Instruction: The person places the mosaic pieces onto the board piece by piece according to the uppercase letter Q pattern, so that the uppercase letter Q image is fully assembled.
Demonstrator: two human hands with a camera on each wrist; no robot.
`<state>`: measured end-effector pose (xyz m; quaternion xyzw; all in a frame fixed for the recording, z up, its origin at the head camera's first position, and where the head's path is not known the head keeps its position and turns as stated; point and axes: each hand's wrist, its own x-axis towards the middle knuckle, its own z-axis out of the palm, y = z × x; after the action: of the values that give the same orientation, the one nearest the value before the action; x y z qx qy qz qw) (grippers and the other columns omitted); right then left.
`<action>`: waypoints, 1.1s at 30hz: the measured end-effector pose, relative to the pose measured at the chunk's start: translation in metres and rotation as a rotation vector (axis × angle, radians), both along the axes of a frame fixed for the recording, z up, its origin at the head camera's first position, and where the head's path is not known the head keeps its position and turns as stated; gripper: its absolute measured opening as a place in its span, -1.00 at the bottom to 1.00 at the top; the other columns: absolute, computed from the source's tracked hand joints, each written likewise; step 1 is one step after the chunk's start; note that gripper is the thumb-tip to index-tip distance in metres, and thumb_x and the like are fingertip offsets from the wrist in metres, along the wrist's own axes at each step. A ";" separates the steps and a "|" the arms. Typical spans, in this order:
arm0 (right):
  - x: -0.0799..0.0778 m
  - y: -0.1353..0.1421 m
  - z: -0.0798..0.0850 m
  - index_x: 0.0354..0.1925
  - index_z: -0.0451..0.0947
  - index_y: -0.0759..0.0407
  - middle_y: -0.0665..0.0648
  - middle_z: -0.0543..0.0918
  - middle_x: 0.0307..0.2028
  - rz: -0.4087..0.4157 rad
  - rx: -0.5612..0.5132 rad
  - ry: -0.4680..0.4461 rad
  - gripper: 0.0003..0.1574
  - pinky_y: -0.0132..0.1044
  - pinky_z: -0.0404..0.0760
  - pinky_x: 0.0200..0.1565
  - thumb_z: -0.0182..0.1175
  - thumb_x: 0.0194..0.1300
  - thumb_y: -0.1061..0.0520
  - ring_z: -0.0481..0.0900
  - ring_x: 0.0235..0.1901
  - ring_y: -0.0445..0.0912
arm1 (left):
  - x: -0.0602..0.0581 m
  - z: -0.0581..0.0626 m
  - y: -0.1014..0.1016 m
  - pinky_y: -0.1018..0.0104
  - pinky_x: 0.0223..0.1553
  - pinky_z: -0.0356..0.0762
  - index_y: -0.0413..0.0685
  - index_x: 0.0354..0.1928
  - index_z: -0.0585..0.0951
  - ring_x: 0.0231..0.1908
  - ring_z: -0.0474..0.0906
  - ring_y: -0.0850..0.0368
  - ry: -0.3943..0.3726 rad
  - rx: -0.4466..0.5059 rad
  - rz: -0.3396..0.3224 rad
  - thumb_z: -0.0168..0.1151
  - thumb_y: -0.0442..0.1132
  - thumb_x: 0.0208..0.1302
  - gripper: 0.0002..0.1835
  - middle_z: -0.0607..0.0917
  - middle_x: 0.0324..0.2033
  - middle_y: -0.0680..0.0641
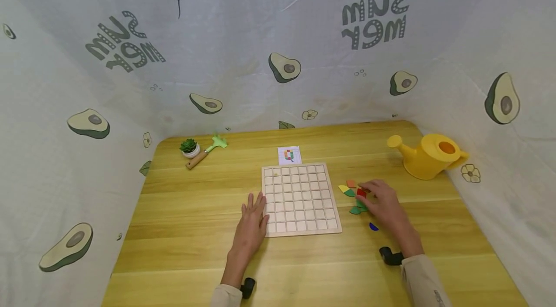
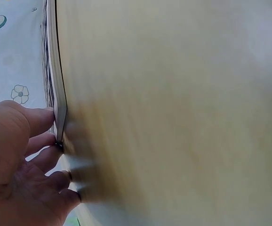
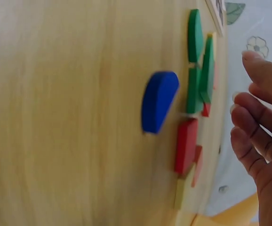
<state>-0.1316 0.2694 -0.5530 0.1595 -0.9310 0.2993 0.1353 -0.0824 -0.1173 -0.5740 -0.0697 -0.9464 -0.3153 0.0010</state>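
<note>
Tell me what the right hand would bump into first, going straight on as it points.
Probably the red piece just ahead of the right hand, though depth is unclear and it might pass above.

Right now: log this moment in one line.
left hand: touching left edge of board | right hand: at loose pieces | blue piece: on table | card: beyond board

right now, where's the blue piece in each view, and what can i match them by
Head: right of centre, in the lower half, the blue piece lies on the table, below and left of the right hand.
Left wrist: not in it.
Right wrist: just right of centre, left of the green pieces.
Shared landmark: the right hand, in the head and right wrist views; at the right edge in the latter.
</note>
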 end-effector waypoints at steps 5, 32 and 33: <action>-0.007 -0.007 -0.004 -0.02 0.79 0.36 0.18 0.71 -0.18 0.038 0.003 -0.087 -0.66 -0.02 0.70 -0.18 0.58 0.24 0.28 0.59 -0.20 0.05 | 0.000 0.001 0.000 -0.34 0.59 0.10 -0.33 0.54 0.44 0.63 0.10 -0.34 0.011 -0.001 -0.008 0.31 -0.38 0.52 -0.39 0.36 0.58 -0.25; -0.008 0.015 -0.007 -0.13 0.82 0.32 0.11 0.68 -0.25 0.039 0.013 -0.032 -0.72 -0.19 0.61 -0.22 0.61 0.16 0.30 0.54 -0.24 -0.01 | 0.000 -0.004 0.000 -0.32 0.59 0.10 -0.31 0.54 0.44 0.64 0.09 -0.30 0.005 0.007 0.004 0.32 -0.38 0.52 -0.39 0.36 0.59 -0.22; -0.010 0.013 -0.008 -0.13 0.83 0.32 0.11 0.68 -0.25 0.044 0.017 -0.032 -0.72 -0.15 0.62 -0.21 0.62 0.16 0.29 0.55 -0.24 0.00 | 0.001 -0.004 0.000 -0.32 0.59 0.11 -0.31 0.54 0.44 0.64 0.09 -0.30 0.007 0.005 0.003 0.32 -0.38 0.52 -0.39 0.36 0.59 -0.22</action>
<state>-0.1411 0.2826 -0.5606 0.1762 -0.9317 0.2969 0.1126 -0.0817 -0.1169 -0.5781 -0.0691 -0.9457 -0.3176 0.0049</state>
